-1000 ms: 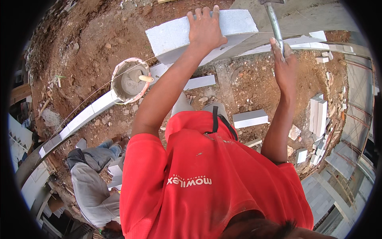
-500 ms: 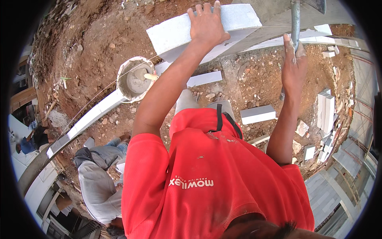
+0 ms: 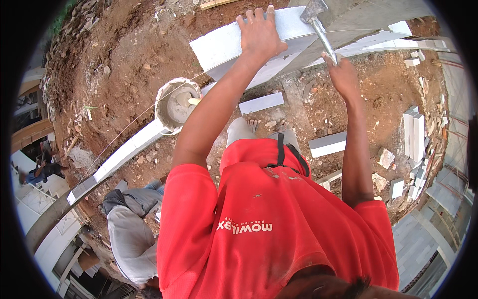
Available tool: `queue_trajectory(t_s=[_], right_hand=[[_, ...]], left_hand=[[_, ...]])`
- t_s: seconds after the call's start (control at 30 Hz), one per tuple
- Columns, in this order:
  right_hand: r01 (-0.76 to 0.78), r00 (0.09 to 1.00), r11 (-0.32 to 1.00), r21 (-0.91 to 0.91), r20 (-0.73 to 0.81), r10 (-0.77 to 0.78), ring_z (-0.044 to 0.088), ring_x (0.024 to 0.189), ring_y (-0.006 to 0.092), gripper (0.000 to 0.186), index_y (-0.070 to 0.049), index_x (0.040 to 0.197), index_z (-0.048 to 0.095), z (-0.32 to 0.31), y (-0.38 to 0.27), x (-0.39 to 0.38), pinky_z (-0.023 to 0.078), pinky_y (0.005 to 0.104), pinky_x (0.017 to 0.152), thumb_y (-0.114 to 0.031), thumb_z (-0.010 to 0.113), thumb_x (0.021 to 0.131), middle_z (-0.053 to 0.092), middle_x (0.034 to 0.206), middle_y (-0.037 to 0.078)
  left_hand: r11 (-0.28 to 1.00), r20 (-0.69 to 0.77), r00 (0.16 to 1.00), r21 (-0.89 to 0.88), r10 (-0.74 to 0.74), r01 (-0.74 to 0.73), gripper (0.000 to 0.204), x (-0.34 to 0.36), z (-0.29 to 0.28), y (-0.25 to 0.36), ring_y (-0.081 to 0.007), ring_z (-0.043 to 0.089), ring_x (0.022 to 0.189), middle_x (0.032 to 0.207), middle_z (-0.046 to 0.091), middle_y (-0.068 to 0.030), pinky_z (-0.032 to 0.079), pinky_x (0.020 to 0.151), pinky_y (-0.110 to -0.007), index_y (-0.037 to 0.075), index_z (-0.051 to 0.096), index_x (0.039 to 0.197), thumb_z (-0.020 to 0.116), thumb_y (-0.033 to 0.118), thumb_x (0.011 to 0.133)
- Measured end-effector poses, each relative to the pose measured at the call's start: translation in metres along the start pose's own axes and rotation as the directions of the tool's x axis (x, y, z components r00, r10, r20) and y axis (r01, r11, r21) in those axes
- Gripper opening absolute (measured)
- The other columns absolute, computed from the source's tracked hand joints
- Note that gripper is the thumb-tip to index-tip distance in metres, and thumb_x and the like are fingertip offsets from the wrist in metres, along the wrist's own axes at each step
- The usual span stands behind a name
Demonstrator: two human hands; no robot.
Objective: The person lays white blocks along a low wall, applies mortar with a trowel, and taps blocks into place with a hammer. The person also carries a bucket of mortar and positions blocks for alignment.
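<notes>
1. My left hand: fingers spread, laid over the white block.
2. White block: ahead of me, beneath that palm.
3. My right hand: closed around the hammer.
4. Hammer: head at block's right end; contact indeterminable.
5. Bucket: beside left forearm.

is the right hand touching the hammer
Touching. The head view shows it: the right hand is closed around the hammer by its handle, with no gap between them.
</notes>
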State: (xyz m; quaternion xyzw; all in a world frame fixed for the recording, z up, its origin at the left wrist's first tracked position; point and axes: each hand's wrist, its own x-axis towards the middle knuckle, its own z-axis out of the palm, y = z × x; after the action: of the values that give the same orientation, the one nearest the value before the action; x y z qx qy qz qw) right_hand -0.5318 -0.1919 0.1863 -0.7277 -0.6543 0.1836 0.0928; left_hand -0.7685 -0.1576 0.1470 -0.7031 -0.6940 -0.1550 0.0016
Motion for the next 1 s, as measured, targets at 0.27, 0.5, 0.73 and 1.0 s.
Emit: queue_trajectory(t_s=[0.27,0.5,0.73,1.0], right_hand=[[0.020,0.999,1.000,-0.006,0.041,-0.019,0.071,0.078,0.0366,0.046,0.000,0.102,0.067,-0.001,-0.019,-0.008,0.053,0.0487,0.075,-0.045,0.058,0.104,0.069,0.081,0.022],[0.147,0.957,0.919,0.366,-0.289,-0.038,0.070,0.073,0.0230,0.046,0.001,0.104,0.067,-0.051,-0.063,-0.063,0.050,0.0403,0.065,-0.043,0.058,0.106,0.071,0.079,0.017],[-0.058,0.998,0.975,0.214,0.017,0.055,0.046,0.056,0.0151,0.042,0.001,0.104,0.066,-0.011,-0.031,-0.025,0.040,0.0365,0.054,-0.040,0.058,0.107,0.052,0.063,0.006],[0.066,0.989,0.943,0.325,-0.150,-0.018,0.052,0.061,0.0192,0.040,0.001,0.105,0.067,-0.019,-0.034,-0.038,0.044,0.0403,0.060,-0.038,0.061,0.106,0.057,0.065,0.010]], left_hand=[[0.998,-0.031,0.999,-0.062,0.025,-0.027,0.105,-0.001,-0.020,0.006,-0.0350,0.051,0.124,0.127,0.057,-0.0161,0.036,0.109,-0.054,0.004,0.044,0.154,0.086,0.033,0.063],[0.999,0.000,1.000,-0.045,-0.009,0.009,0.103,-0.007,-0.017,0.004,-0.0353,0.051,0.122,0.127,0.057,-0.0168,0.036,0.109,-0.055,0.004,0.045,0.153,0.086,0.035,0.063],[0.998,0.062,0.998,-0.063,0.010,-0.006,0.105,-0.012,-0.027,0.012,-0.0344,0.051,0.123,0.129,0.057,-0.0164,0.035,0.110,-0.054,0.004,0.045,0.153,0.088,0.037,0.062],[1.000,0.007,1.000,0.015,-0.022,0.022,0.115,0.003,0.003,0.000,-0.0379,0.046,0.139,0.142,0.054,-0.0184,0.026,0.117,-0.062,0.007,0.038,0.159,0.087,0.050,0.064]])
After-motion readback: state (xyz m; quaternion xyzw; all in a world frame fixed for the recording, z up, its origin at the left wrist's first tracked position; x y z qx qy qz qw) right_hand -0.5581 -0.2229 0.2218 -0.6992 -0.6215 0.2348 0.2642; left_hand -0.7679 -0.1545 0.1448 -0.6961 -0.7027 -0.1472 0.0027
